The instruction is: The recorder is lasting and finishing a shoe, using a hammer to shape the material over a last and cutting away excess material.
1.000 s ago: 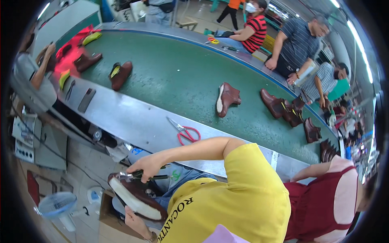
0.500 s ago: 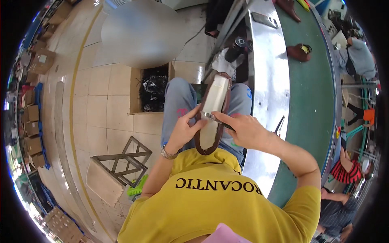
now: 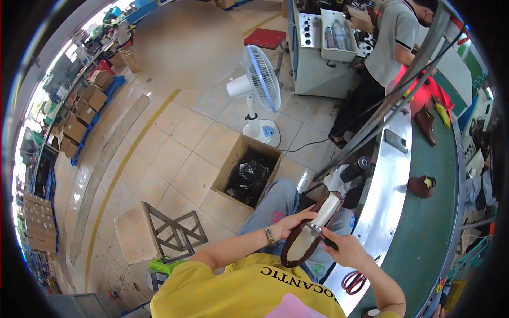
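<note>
Over my lap lies a brown shoe [image 3: 299, 245], sole side up, with a long pale surface framed by its brown upper. My left hand [image 3: 289, 224] is closed on the shoe's left edge near its middle; a metal watch sits on that wrist. In my right hand [image 3: 345, 250] is a metal hand tool with a dark handle [image 3: 330, 244]. Its shiny metal end rests at the middle of the pale underside. The tool's exact kind is too small to make out.
A metal ledge [image 3: 389, 183] bearing a phone [image 3: 396, 141] runs along a green conveyor belt [image 3: 440, 222] with brown shoes [image 3: 422, 186]. Ahead stand a cardboard box [image 3: 225, 183] of dark scraps and a white fan [image 3: 260, 79]. A co-worker [image 3: 392, 45] stands at the far right.
My view has swung upward and round, bringing the fan and the co-worker into sight. Both hands stay on the shoe and tool, which now appear lower and further right.
</note>
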Motion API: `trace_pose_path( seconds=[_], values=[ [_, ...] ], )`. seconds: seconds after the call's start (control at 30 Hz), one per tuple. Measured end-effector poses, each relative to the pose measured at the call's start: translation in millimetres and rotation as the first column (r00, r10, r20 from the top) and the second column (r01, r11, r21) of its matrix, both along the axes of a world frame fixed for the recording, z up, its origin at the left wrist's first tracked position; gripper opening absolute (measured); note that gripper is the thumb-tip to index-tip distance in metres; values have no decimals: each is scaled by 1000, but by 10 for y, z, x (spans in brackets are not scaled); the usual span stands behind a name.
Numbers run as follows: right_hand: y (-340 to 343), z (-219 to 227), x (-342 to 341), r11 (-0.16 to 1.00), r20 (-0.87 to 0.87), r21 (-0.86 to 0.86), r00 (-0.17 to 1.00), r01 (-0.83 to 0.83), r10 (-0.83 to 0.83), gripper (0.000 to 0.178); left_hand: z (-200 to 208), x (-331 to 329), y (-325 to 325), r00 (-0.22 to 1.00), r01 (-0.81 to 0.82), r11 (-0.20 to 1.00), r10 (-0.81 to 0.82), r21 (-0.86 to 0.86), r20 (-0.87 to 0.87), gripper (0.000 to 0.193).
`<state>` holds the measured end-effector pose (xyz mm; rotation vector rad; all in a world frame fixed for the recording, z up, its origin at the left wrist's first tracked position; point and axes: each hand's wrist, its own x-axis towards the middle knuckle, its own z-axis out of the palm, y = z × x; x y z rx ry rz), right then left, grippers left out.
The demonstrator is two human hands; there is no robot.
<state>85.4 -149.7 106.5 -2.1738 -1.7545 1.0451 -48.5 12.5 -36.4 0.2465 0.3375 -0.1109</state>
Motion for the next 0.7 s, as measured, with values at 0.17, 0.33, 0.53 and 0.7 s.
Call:
trace_pose_path(
  seconds=[0.17, 0.33, 0.53, 0.7],
  values=[
    [380, 467, 138, 957, 52, 282, 997, -72, 60, 67, -42, -24, 18, 998, 30, 984, -41, 177, 54, 68],
    [506, -13, 388, 985, 283, 152, 958, -79, 33, 68, 126, -6, 20, 995, 97, 921, -93, 378, -28, 68],
    [477, 61, 196, 929, 116, 367, 988, 52, -102, 68, 226, -65, 91, 991, 122, 868, -132, 481, -14, 73],
    [359, -123, 361, 998, 379, 57, 925, -39, 15, 71, 131, -26, 58, 994, 111, 865, -107, 490, -37, 72]
  ],
)
